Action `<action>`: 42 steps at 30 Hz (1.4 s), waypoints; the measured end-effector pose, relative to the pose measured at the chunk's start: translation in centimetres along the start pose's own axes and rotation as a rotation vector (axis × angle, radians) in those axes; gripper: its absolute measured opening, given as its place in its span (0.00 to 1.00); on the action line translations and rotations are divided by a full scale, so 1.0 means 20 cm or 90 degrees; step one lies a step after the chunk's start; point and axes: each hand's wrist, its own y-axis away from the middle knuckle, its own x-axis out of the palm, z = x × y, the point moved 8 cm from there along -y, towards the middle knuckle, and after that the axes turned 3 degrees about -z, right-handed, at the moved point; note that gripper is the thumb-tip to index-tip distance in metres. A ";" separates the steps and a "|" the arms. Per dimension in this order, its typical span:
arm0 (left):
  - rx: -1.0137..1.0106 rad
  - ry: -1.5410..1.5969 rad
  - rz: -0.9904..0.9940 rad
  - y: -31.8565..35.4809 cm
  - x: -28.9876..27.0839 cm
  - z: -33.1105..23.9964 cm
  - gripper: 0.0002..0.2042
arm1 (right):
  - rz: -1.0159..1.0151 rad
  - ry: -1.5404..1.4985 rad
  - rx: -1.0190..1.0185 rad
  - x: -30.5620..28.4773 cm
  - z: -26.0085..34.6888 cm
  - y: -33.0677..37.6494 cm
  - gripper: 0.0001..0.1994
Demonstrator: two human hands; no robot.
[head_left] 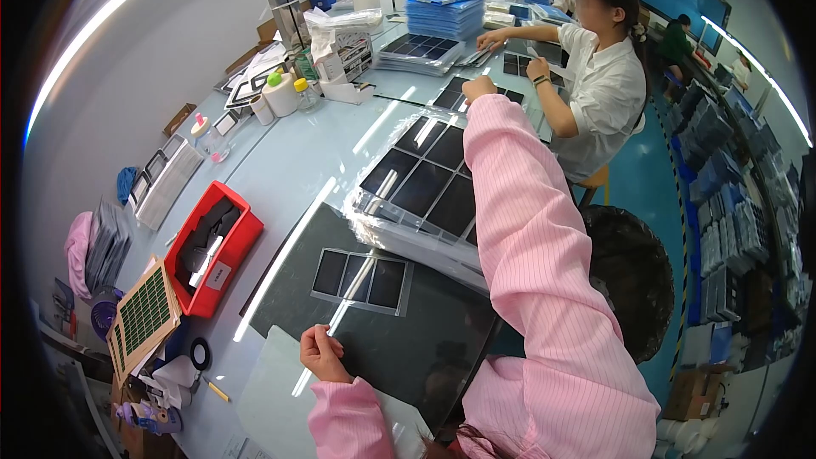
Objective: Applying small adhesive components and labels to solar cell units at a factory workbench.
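Observation:
My left hand point(323, 354) rests low over the dark mat point(425, 365), its fingers curled together; anything inside them is hidden. Just beyond it on the mat lies a small clear sheet with three dark rectangular panels point(357, 279). My right arm stretches far forward past a thick stack of clear-wrapped sheets with dark panels point(416, 178). At its end, my right hand point(480, 89) is closed over another dark-panelled sheet point(450, 95); its fingertips cannot be seen.
A red bin point(246, 242) holding dark pieces stands left of the mat. A co-worker in white point(595, 76) handles sheets at the far right. Blue-edged stacks point(442, 17) rise at the back. A black-lined waste bin point(633, 272) stands right of my arm.

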 end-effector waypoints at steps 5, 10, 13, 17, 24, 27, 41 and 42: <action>0.003 -0.002 0.008 0.00 0.01 0.00 0.10 | -0.018 0.000 0.002 -0.02 -0.01 -0.02 0.20; 0.005 -0.004 0.002 0.00 -0.01 0.00 0.10 | -0.102 -0.014 0.007 -0.07 0.00 0.01 0.17; 0.004 -0.011 -0.008 -0.01 -0.05 0.00 0.10 | -0.144 -0.085 0.058 -0.02 -0.01 0.04 0.14; -0.001 0.007 0.011 -0.01 0.01 0.00 0.10 | -0.102 -0.063 0.034 -0.06 -0.19 -0.24 0.14; -0.001 0.006 0.005 0.00 -0.01 0.00 0.09 | -0.068 -0.353 0.231 0.03 -0.28 -0.22 0.20; -0.006 0.008 0.003 0.00 -0.01 0.00 0.09 | -0.056 -0.346 0.215 -0.01 -0.23 -0.16 0.21; 0.011 0.005 0.011 -0.01 0.02 0.00 0.10 | -0.134 -0.367 0.216 -0.13 -0.24 -0.17 0.25; 0.010 0.004 0.015 -0.01 0.02 0.01 0.10 | -0.136 -0.367 0.216 -0.15 -0.23 -0.16 0.25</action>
